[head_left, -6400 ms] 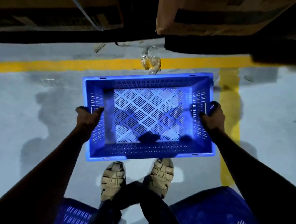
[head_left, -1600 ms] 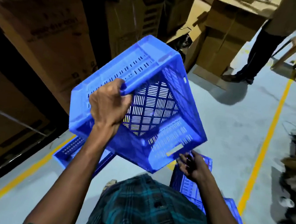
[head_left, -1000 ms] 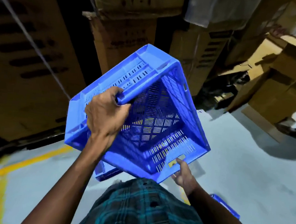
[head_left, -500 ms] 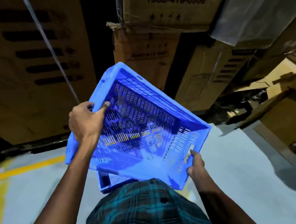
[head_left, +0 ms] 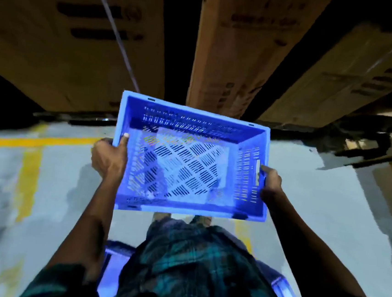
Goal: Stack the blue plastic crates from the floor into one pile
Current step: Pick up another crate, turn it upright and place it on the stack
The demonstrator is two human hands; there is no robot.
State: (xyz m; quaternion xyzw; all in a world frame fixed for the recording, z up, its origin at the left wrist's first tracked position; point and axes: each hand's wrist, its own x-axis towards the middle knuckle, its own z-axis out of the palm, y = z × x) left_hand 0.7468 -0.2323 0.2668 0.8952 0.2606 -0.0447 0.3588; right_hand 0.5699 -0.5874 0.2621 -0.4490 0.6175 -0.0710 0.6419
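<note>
- We hold one blue crate [head_left: 190, 157] in the air in front of our body, open side up and close to level, with its slotted bottom facing the camera.
- Our left hand [head_left: 109, 158] is clamped on the crate's left short wall: the thumb lies over the rim on the inside, the other fingers wrap the outside.
- Our right hand [head_left: 270, 182] grips the crate's right short wall at the handle slot; the fingers curl into the slot from outside, so we see mostly the back of the hand.
- Below the crate lies the grey floor [head_left: 316, 207], seen through the slots of its bottom.
- A yellow painted line [head_left: 35, 141] runs on the floor to the left of the crate, with a second yellow stripe [head_left: 28, 180] crossing it at right angles.
- Beyond the crate's far wall stand tall cardboard boxes [head_left: 233, 49], with dark gaps between them.
- Just under the crate's near wall we see our plaid garment [head_left: 193, 263] and, above it, the tips of our feet [head_left: 201, 219], blurred.
- More blue crates [head_left: 284, 293] sit on the floor behind the held crate, near our legs, partly hidden by the garment; we cannot tell how many there are or whether they are stacked.
</note>
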